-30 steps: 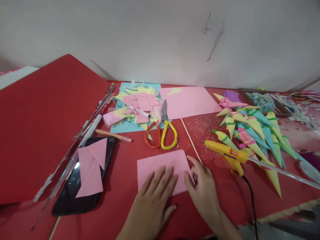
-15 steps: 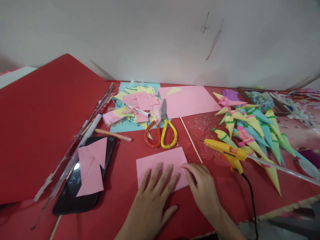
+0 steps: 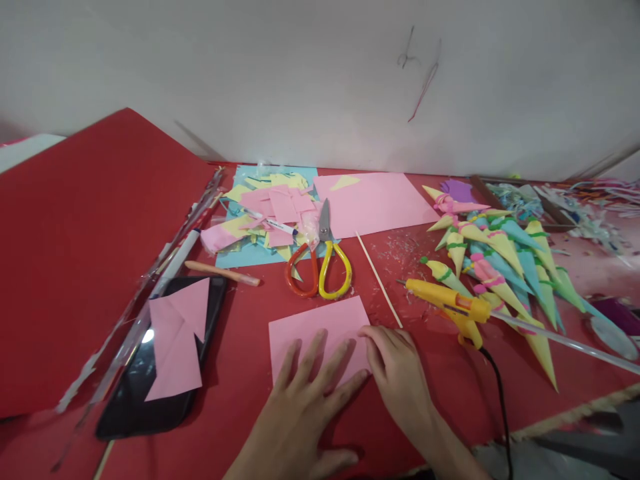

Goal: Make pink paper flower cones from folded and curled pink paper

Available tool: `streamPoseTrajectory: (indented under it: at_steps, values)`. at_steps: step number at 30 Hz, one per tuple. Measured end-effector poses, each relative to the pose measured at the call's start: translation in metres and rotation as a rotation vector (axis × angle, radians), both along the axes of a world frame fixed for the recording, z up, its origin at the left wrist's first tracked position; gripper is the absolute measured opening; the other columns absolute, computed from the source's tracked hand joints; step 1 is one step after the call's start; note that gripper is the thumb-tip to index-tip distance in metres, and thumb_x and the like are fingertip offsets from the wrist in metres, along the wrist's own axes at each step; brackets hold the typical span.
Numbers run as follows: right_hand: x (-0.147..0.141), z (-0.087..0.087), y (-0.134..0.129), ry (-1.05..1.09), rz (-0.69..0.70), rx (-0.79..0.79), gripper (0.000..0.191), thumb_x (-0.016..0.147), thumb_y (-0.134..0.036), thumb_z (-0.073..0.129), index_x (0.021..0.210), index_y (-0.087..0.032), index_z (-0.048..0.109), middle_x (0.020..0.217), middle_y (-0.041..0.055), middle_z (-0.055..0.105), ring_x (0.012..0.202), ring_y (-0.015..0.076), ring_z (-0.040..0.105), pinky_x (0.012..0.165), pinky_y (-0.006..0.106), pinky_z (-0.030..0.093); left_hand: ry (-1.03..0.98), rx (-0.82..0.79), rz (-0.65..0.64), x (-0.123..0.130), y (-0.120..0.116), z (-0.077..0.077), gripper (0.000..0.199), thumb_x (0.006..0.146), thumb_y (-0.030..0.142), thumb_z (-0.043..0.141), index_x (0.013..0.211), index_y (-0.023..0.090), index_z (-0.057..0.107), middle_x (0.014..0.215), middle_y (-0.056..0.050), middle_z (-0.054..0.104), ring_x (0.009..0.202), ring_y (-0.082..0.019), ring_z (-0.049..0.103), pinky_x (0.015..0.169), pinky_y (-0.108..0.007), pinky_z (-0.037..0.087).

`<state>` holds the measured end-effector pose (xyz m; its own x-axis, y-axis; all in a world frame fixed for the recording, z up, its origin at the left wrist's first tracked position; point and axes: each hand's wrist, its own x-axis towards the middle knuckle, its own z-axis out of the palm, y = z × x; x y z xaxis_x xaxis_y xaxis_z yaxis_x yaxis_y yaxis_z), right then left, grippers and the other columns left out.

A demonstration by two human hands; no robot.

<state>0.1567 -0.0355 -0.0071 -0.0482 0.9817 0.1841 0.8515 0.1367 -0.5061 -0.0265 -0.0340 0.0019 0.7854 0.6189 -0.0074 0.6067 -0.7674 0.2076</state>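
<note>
A pink rectangular sheet [image 3: 320, 327], paper or thin foam, lies flat on the red table in front of me. My left hand [image 3: 305, 400] rests on its lower part with the fingers spread and stretched out. At the sheet's right edge my right hand [image 3: 397, 370] has its fingers curled, thumb and forefinger closed on the edge. Just beyond the sheet lie scissors [image 3: 325, 230] with one red and one yellow handle. A thin wooden stick [image 3: 379, 279] lies above my right hand.
To the right lie a yellow glue gun [image 3: 450, 303] with a cord and a pile of pastel cones [image 3: 500, 253]. Pink cut pieces [image 3: 175, 340] rest on a black phone [image 3: 145, 413] at left. Behind are paper scraps [image 3: 280, 207], a larger pink sheet [image 3: 375, 203] and a wall.
My left hand has shifted slightly, its fingers spreading a little wider over the sheet. My right hand stays at the right edge. The whole view has moved slightly.
</note>
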Motion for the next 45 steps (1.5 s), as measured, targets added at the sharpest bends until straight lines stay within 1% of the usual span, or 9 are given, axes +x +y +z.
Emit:
streamPoseTrajectory:
  at_steps: [5, 13, 16, 20, 25, 30, 35, 39, 45]
  values:
    - [-0.002, 0.001, 0.001, -0.008, -0.007, 0.027, 0.027, 0.083, -0.007, 0.04, 0.092, -0.019, 0.063, 0.084, 0.0024, 0.07, 0.073, 0.0189, 0.061, 0.071, 0.031, 0.039, 0.009, -0.032, -0.013, -0.002, 0.002, 0.001, 0.079, 0.074, 0.069, 0.042, 0.139, 0.037, 0.012, 0.148, -0.002, 0.023, 0.131, -0.038, 0.022, 0.101, -0.057, 0.016]
    - [-0.003, 0.002, 0.001, 0.008, -0.028, -0.003, 0.029, 0.082, -0.007, 0.04, 0.092, -0.021, 0.063, 0.085, 0.0028, 0.069, 0.076, 0.019, 0.061, 0.072, 0.031, 0.04, -0.002, 0.032, -0.034, -0.005, 0.003, 0.002, 0.073, 0.077, 0.067, 0.037, 0.139, 0.036, 0.014, 0.147, -0.002, 0.026, 0.131, -0.035, 0.025, 0.102, -0.055, 0.021]
    - [-0.003, 0.003, 0.001, -0.01, -0.02, 0.002, 0.028, 0.081, -0.006, 0.042, 0.092, -0.02, 0.063, 0.085, 0.003, 0.069, 0.076, 0.0199, 0.061, 0.072, 0.032, 0.04, 0.012, 0.07, -0.054, -0.011, 0.004, 0.005, 0.07, 0.079, 0.065, 0.039, 0.139, 0.037, 0.016, 0.146, 0.0, 0.029, 0.131, -0.033, 0.027, 0.102, -0.052, 0.023]
    - [-0.004, 0.005, 0.004, -0.048, -0.007, 0.013, 0.028, 0.08, -0.002, 0.043, 0.087, -0.02, 0.063, 0.083, 0.0022, 0.07, 0.073, 0.0191, 0.063, 0.071, 0.031, 0.04, 0.039, 0.143, -0.081, -0.025, 0.004, 0.007, 0.067, 0.08, 0.061, 0.041, 0.138, 0.037, 0.018, 0.145, 0.003, 0.031, 0.13, -0.029, 0.03, 0.102, -0.044, 0.028]
    - [-0.005, 0.005, 0.007, -0.108, -0.005, 0.081, 0.029, 0.082, 0.0, 0.04, 0.083, -0.02, 0.061, 0.08, 0.0008, 0.071, 0.067, 0.0166, 0.064, 0.068, 0.03, 0.039, 0.068, 0.265, -0.097, -0.03, 0.003, 0.007, 0.069, 0.079, 0.062, 0.042, 0.139, 0.035, 0.02, 0.142, 0.002, 0.036, 0.127, -0.029, 0.035, 0.096, -0.04, 0.034]
    - [-0.006, 0.003, 0.009, -0.185, -0.011, 0.091, 0.029, 0.086, -0.005, 0.039, 0.082, -0.022, 0.061, 0.078, 0.0003, 0.071, 0.064, 0.0163, 0.064, 0.066, 0.03, 0.038, 0.029, 0.225, -0.09, -0.027, 0.004, 0.008, 0.067, 0.079, 0.062, 0.041, 0.138, 0.037, 0.019, 0.142, 0.003, 0.037, 0.127, -0.029, 0.035, 0.097, -0.04, 0.033]
    - [-0.007, 0.001, 0.011, -0.219, -0.026, 0.094, 0.03, 0.09, -0.009, 0.036, 0.081, -0.022, 0.062, 0.075, 0.0005, 0.071, 0.06, 0.0156, 0.064, 0.064, 0.029, 0.038, 0.041, 0.257, -0.096, -0.028, 0.005, 0.009, 0.065, 0.08, 0.063, 0.039, 0.137, 0.037, 0.022, 0.14, 0.002, 0.04, 0.125, -0.029, 0.037, 0.097, -0.04, 0.032]
    - [-0.009, -0.003, 0.013, -0.239, -0.044, 0.139, 0.033, 0.091, -0.011, 0.033, 0.078, -0.022, 0.062, 0.073, 0.0007, 0.071, 0.058, 0.0151, 0.063, 0.063, 0.029, 0.037, 0.01, 0.24, -0.088, -0.029, 0.006, 0.009, 0.065, 0.079, 0.065, 0.036, 0.137, 0.038, 0.022, 0.137, 0.002, 0.044, 0.124, -0.028, 0.038, 0.098, -0.038, 0.029]
    - [-0.011, -0.004, 0.015, -0.22, -0.061, 0.123, 0.031, 0.089, -0.009, 0.035, 0.078, -0.022, 0.061, 0.072, -0.001, 0.071, 0.059, 0.0148, 0.064, 0.062, 0.029, 0.036, 0.014, 0.305, -0.106, -0.03, 0.009, 0.006, 0.065, 0.08, 0.066, 0.034, 0.137, 0.038, 0.024, 0.136, 0.002, 0.046, 0.121, -0.028, 0.041, 0.097, -0.037, 0.028]
